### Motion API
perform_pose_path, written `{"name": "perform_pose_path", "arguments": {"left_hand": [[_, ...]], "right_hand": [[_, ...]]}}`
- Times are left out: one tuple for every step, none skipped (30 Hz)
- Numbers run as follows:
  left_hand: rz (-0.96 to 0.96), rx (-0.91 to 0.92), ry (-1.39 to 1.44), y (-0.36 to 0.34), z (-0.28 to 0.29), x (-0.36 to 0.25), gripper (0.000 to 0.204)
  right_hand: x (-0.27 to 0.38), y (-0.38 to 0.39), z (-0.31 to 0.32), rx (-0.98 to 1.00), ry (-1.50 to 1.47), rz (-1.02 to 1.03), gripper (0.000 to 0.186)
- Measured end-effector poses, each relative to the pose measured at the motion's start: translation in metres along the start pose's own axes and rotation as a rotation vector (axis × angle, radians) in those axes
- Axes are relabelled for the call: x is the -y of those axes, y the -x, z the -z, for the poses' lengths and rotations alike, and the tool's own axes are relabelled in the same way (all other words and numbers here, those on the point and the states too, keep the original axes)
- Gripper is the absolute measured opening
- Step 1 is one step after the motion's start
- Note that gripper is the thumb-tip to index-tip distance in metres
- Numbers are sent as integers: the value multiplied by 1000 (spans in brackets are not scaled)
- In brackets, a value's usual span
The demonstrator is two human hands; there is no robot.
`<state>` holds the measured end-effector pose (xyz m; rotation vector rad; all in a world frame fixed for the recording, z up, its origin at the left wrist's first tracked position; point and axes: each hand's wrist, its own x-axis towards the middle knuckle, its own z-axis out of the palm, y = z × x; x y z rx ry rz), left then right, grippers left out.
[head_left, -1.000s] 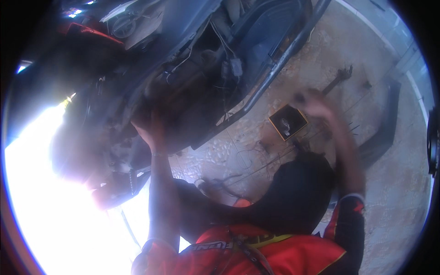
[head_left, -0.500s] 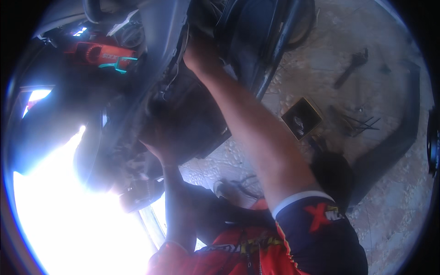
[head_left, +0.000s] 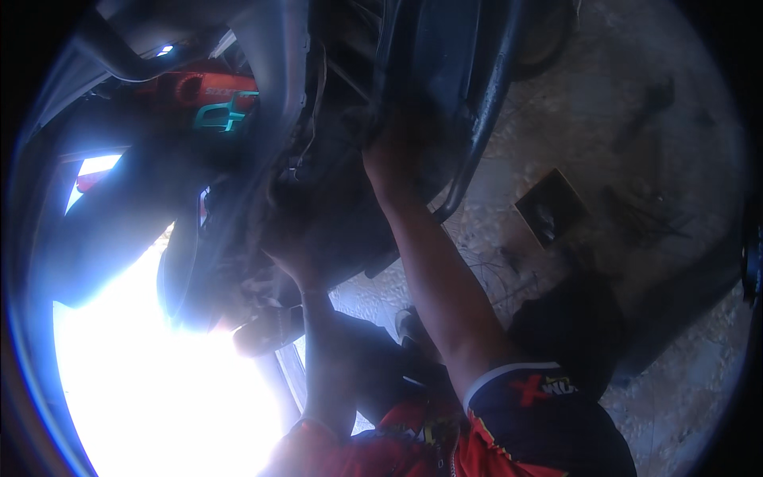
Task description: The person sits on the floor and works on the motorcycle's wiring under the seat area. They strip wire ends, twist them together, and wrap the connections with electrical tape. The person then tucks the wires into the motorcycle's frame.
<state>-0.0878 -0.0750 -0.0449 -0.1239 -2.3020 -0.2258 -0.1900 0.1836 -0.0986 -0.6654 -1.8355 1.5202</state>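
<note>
Deep in shadow, my right hand (head_left: 393,155) reaches up to a long dark panel (head_left: 441,67) with a tube-like edge. Its fingers are lost in the darkness, so whether they grip anything does not show. My left hand (head_left: 290,256) is lower and to the left, against the dark underside of a large dark body (head_left: 342,226), with its fingers hidden too. Between and above the hands, a thin wire (head_left: 320,83) hangs along the edge of a grey curved panel (head_left: 278,63).
On the stone-patterned floor at right lies a square box (head_left: 552,208) with small things in it. Thin dark rods and a dark tool lie dimly beyond. A red object (head_left: 211,86) and a teal plastic piece (head_left: 224,115) are at upper left. Strong glare fills the lower left.
My right hand has moved right and down, from the grey panel's edge by the wire to the long dark panel. My left hand stays at the underside. The view has shifted and darkened.
</note>
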Motion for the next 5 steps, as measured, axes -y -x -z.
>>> {"name": "perform_pose_path", "arguments": {"left_hand": [[75,46,-18,2,1,4,34],[183,83,-41,3,2,8,39],[147,68,-39,3,4,11,44],[143,45,-42,6,3,12,47],[128,20,-50,10,0,13,51]], "right_hand": [[-1,-3,-2,26,10,-11,62],[-1,-5,-4,61,29,-35,63],[0,-7,-6,75,49,-52,63],[1,-9,-9,189,132,-94,67],[2,-12,-12,292,236,-134,71]]}}
